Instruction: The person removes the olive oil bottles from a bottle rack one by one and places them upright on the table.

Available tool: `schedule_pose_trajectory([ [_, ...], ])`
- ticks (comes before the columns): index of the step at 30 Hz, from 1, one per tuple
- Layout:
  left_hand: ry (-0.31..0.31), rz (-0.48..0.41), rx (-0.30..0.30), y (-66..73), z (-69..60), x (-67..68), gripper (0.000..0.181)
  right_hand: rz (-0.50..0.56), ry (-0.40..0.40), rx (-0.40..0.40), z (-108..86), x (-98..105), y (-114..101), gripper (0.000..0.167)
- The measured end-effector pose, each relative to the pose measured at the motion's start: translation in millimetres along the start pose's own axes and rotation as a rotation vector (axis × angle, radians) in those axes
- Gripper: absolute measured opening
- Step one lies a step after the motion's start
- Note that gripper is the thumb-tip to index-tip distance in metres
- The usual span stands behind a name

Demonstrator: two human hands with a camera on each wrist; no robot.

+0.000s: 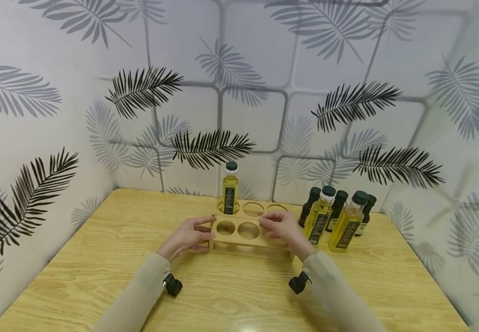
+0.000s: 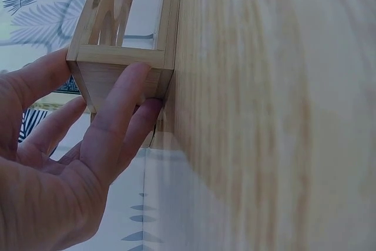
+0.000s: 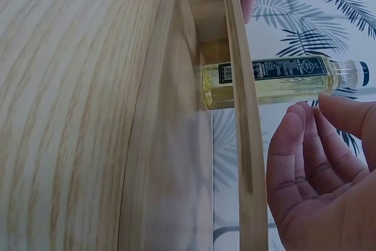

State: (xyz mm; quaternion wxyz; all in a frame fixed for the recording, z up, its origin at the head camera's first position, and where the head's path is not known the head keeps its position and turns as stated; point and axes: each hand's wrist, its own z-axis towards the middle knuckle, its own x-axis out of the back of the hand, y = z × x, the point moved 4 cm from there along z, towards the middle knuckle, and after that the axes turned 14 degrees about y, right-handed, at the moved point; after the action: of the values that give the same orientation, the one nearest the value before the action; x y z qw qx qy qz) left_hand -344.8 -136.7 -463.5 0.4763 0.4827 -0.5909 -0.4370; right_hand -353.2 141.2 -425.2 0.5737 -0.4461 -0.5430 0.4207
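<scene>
A light wooden bottle rack (image 1: pixel 245 241) with two stepped rows of round holes stands on the table. One bottle of yellow oil (image 1: pixel 230 193) with a dark cap is upright in its back left hole; the right wrist view shows the label of this oil bottle (image 3: pixel 288 74). My left hand (image 1: pixel 187 236) is at the rack's left end, its extended fingers touching the end panel (image 2: pixel 111 80). Over the right part of the rack, my right hand (image 1: pixel 283 228) has loosely bent fingers, thumb near the fingertips, and nothing is seen between them (image 3: pixel 317 163).
Right of the rack stand two bottles of yellow oil (image 1: pixel 320 216) (image 1: pixel 347 223) and several small dark bottles (image 1: pixel 337 207). A leaf-patterned wall (image 1: pixel 256 120) rises behind the wooden table (image 1: pixel 231 295).
</scene>
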Motion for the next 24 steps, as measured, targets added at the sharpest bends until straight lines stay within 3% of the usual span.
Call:
schedule_pose_trajectory([
  [8, 0.013, 0.001, -0.001, -1.3, 0.3, -1.1, 0.060, 0.031, -0.008, -0.037, 7.8, -14, -6, 0.033],
  [15, 0.006, -0.012, 0.007, -2.3, -0.4, -2.3, 0.060, 0.038, -0.038, -0.022, 14.5, -27, -12, 0.036],
  [21, -0.006, -0.020, 0.011, -2.1, -0.7, -2.6, 0.060, 0.085, -0.022, -0.081, 20.5, -36, -19, 0.034],
  [24, -0.004, -0.018, 0.002, 0.0, -1.0, -2.2, 0.060, 0.103, -0.015, -0.067, 25.1, -38, -24, 0.034],
])
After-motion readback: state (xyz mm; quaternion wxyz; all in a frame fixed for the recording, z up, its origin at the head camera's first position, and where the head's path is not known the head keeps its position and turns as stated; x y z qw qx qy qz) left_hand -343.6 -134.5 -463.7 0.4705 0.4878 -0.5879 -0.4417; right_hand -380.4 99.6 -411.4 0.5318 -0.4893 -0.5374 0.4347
